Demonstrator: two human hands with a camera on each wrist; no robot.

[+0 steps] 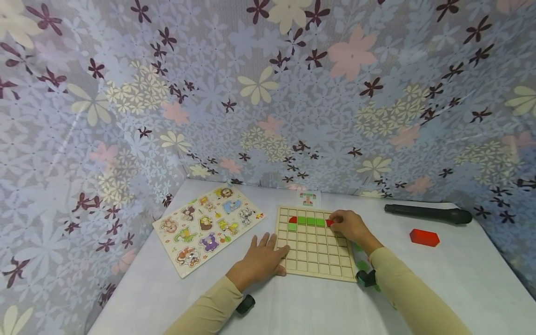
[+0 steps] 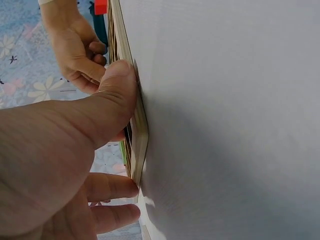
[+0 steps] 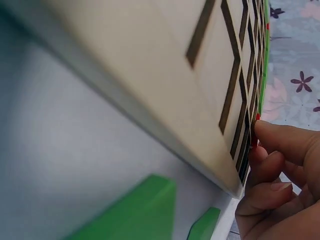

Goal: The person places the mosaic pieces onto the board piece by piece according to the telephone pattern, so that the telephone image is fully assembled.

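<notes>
At one o'clock on the wooden grid board (image 1: 313, 255), atop the worktop (image 1: 310, 307), the right hand (image 1: 351, 227) pinches a red piece (image 1: 329, 223) beside green tiles (image 1: 311, 221), while the left hand (image 1: 260, 259), fingers spread, touches the board's edge between eight and nine.

Flowered sheeting (image 1: 268, 116), a white table (image 1: 314, 309), an animal puzzle (image 1: 212, 224) and gridded board (image 1: 313, 256) suggest a play corner

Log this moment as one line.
right hand: pinches red piece at grid | left hand: touches grid edge | card: beyond grid
</notes>
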